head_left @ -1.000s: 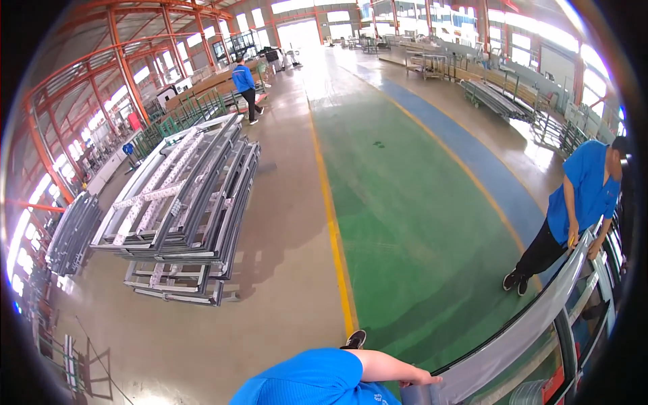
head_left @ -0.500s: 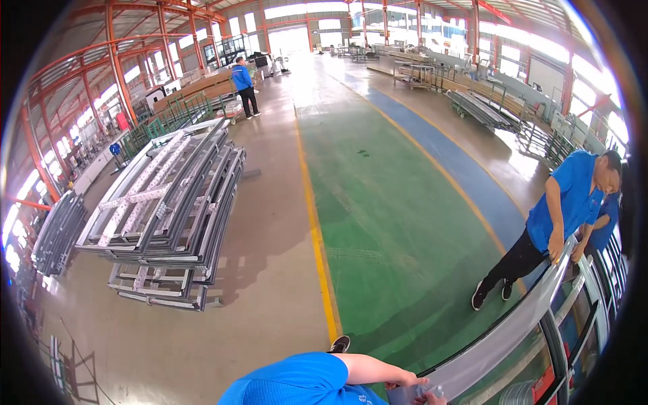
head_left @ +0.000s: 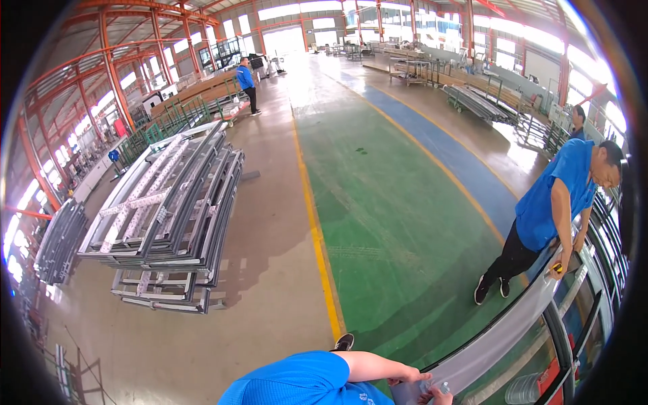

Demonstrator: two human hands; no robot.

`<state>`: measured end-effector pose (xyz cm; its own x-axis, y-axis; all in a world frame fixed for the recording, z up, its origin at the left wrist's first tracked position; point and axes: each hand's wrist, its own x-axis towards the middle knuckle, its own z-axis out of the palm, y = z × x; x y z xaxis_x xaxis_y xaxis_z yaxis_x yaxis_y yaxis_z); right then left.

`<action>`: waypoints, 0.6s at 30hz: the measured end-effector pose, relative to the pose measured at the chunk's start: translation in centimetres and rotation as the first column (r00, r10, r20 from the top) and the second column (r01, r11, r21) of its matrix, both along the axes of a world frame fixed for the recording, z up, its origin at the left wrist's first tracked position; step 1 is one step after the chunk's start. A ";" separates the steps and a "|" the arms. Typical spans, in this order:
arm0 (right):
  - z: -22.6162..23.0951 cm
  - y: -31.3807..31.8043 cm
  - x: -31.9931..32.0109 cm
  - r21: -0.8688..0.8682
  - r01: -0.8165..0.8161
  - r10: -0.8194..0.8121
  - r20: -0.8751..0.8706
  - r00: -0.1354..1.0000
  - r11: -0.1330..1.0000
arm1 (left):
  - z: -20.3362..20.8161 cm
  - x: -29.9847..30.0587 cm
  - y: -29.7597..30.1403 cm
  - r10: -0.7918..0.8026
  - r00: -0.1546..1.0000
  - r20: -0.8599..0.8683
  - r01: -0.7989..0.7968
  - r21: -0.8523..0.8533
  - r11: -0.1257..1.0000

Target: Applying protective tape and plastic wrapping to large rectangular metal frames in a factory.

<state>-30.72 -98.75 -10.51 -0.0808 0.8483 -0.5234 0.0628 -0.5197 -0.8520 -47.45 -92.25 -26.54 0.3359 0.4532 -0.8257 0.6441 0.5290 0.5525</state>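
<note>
A long grey metal frame profile (head_left: 499, 337) runs from the bottom middle up to the right. My left hand (head_left: 409, 373) reaches out from my blue sleeve and grips its near end. Only part of my right hand (head_left: 442, 397) shows at the bottom edge, close beside the left one on the same end, and its grip is hidden. At the far end a co-worker in a blue shirt (head_left: 550, 199) leans over the profile, one hand on it with a small yellow tool (head_left: 557, 268).
Glazed frames (head_left: 594, 317) stand behind the profile on the right. A stack of grey window frames (head_left: 169, 202) lies on the floor at left, beside a yellow line (head_left: 317, 236) and a green lane. Another person (head_left: 247, 84) stands far back, and more racks (head_left: 479, 101) line the hall.
The co-worker has stepped closer along the profile and bent over it. My view has shifted a little. My hands stay at the near end of the profile.
</note>
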 end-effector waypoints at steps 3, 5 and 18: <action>-0.4 -1.1 1.4 0.132 0.034 -0.054 0.152 0.987 0.991 | 1.4 -0.3 0.1 -0.050 0.998 0.043 0.052 -0.048 0.997; -1.3 -1.1 3.0 0.035 0.039 -0.046 0.237 0.970 0.999 | 1.6 -0.6 0.0 -0.084 0.996 -0.001 0.084 -0.047 0.995; 9.8 -3.7 4.2 0.252 0.242 -0.298 0.214 0.931 0.937 | 4.3 -0.6 0.0 -0.126 0.990 -0.055 0.124 -0.053 0.991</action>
